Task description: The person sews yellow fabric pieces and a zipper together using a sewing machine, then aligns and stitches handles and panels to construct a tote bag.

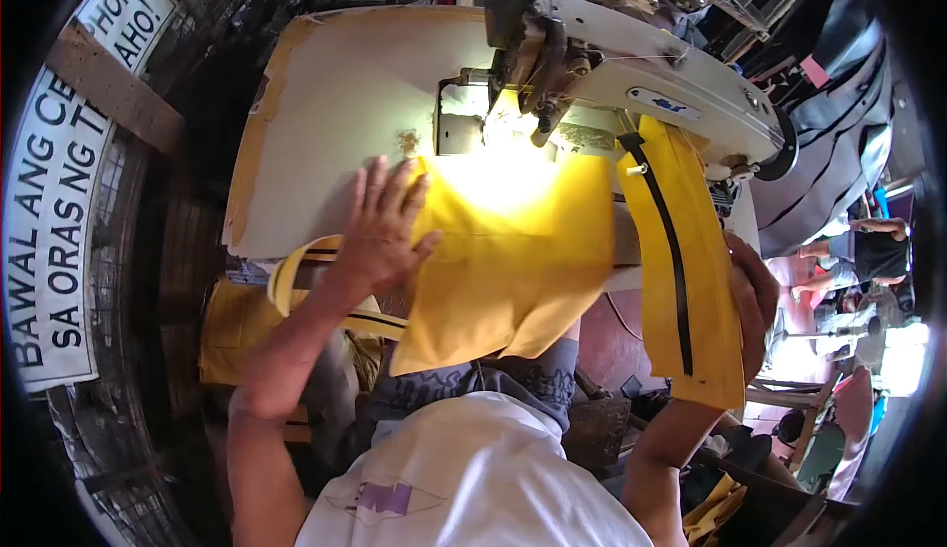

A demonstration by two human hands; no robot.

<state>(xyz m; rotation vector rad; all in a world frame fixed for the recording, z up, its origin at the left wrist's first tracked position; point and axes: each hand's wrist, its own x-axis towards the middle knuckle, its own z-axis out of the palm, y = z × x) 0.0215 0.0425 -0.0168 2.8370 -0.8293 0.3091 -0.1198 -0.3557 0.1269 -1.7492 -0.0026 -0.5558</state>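
A yellow fabric panel [513, 271] lies under the sewing machine's [562, 64] needle area and drapes over the table's front edge toward my lap. My left hand [385, 226] rests flat at the panel's left edge with its fingers stretched out, partly on the table. On the right, my right hand [755, 295] grips the outer edge of a long yellow zipper panel [681, 261], which has a black zipper down its middle; some fingers are hidden behind it. The upper end of this panel lies against the machine arm. A yellow strap with dark stripes [286, 276] loops beneath my left forearm.
The machine stands on a pale table [335, 103] with worn, taped edges. Yellow fabric [232, 335] hangs at the left. A lettered sign [54, 212] is on the left wall. Far right, a person [878, 251] is in the background, near dark hanging material [829, 143].
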